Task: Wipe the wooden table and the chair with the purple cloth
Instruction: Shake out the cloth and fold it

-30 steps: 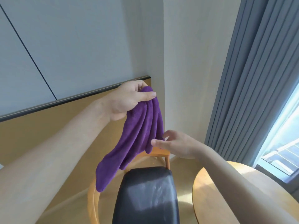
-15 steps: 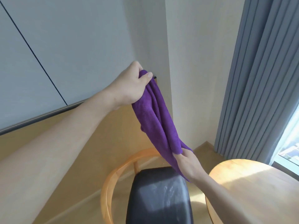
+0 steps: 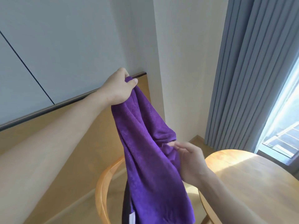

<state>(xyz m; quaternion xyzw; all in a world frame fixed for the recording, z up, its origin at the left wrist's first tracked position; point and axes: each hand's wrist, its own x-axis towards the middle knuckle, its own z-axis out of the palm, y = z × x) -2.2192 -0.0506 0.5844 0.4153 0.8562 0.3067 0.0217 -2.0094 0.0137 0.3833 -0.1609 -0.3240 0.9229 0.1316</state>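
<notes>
**Cloth held up over chair**

Cloth (image 3: 145,151), purple, hanging in mid-air, bunched at its top corner and gripped there by left hand (image 3: 119,89), thumb pressed over the fold, arm stretched up and forward. Draped down in long folds from that grip, lower end reaching the bottom edge of the view in front of the chair (image 3: 105,191). Lower down, on its right edge, met by right hand (image 3: 189,164): fingers loosely bent, fingertips (image 3: 174,144) touching a fold of the fabric, thumb side hidden behind it; whether pinching or only touching, cannot tell.

Below the cloth, curved orange wooden backrest of the chair, with a strip of dark seat just showing left of the hanging fabric. Just right of the chair, round wooden bench (image 3: 250,183), sunlit across its top, right forearm crossing above its near edge. Cloth clear of the bench, apart from it.

Behind, pale wall (image 3: 72,38) with a dark thin line and a wood-toned lower panel topped by a dark rail. To the right, grey pleated curtain (image 3: 250,70) beside a bright window (image 3: 284,126).
</notes>
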